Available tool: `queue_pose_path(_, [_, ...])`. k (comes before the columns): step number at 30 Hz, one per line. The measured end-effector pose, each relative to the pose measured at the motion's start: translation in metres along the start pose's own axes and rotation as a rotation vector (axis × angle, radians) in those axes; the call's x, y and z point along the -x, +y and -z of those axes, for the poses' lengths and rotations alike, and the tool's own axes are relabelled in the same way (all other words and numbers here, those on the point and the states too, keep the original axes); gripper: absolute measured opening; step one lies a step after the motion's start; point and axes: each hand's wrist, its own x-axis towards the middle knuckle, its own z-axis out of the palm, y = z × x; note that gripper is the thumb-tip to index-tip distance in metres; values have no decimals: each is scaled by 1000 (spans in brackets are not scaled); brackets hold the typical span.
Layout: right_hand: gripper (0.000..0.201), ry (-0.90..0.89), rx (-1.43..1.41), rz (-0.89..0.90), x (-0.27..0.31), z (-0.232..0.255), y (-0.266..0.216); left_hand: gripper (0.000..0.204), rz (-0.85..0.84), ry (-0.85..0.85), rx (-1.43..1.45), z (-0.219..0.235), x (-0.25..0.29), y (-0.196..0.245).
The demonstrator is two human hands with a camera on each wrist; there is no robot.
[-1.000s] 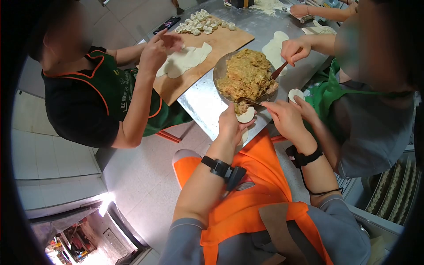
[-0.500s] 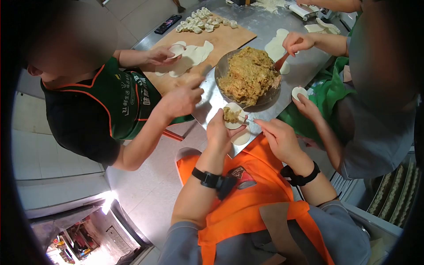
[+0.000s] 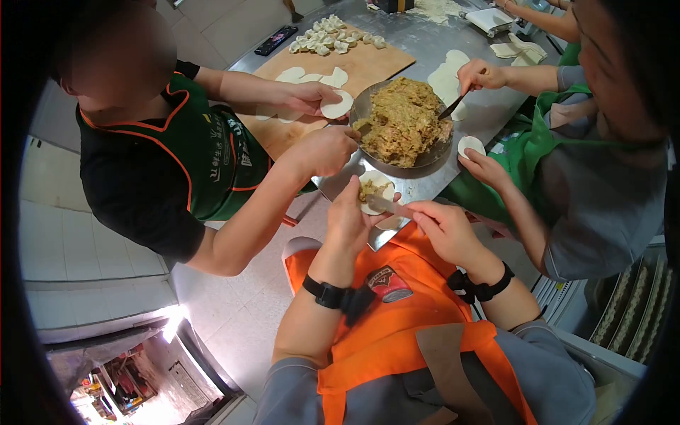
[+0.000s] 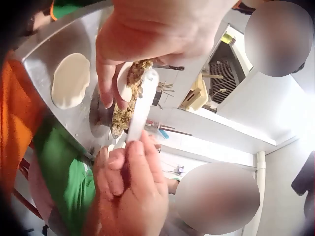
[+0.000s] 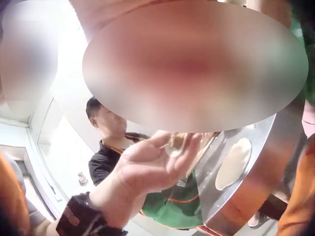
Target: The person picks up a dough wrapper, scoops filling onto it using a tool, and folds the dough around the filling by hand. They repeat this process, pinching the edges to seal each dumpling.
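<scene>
My left hand (image 3: 345,221) holds a round dumpling wrapper (image 3: 384,182) just off the table's near corner, with a lump of minced filling (image 3: 370,190) on it. In my right hand (image 3: 448,230) I grip a flat spreading spatula (image 3: 392,206), its blade overlapping the wrapper's near edge. The left wrist view shows the pale blade (image 4: 143,103) lying along the filling. Right behind the wrapper stands a metal bowl (image 3: 412,168) heaped with filling mix (image 3: 404,117). One loose wrapper (image 4: 71,81) lies flat near the table edge. Blur hides my right hand in its own wrist view.
A person at left holds a wrapper (image 3: 337,104) and reaches to the bowl. Another at right holds a wrapper (image 3: 470,146) and a dark spatula (image 3: 450,108) in the mix. Behind, a wooden board (image 3: 382,60) bears folded dumplings (image 3: 333,35) and a phone (image 3: 276,40) lies beside it.
My hands have drawn back from the bowl with filling on the wrapper, and the spatula blade has come over it. The left person picked up a wrapper and brought the other hand to the bowl.
</scene>
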Motion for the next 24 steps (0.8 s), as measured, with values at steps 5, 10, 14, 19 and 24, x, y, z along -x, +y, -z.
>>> queue_pose_path(5, [20, 72, -170, -147, 12, -1, 16, 36, -104, 63, -145, 6, 2, -2])
queue_pose_path(10, [19, -12, -322, -370, 25, -5, 42, 38, -167, 75, -451, 4, 6, 6])
queue_pose_path(14, [22, -2, -634, -563, 20, -12, 19, 40, -169, 34, -685, 5, 11, 4])
queue_pose_path(19, [23, 182, -342, -120, 19, -28, 19, 43, -174, 98, -282, 5, 12, -12])
queue_pose_path(24, [33, 197, 502, 315, 26, -22, -2, 46, -114, 3, 107, 1, 26, -15])
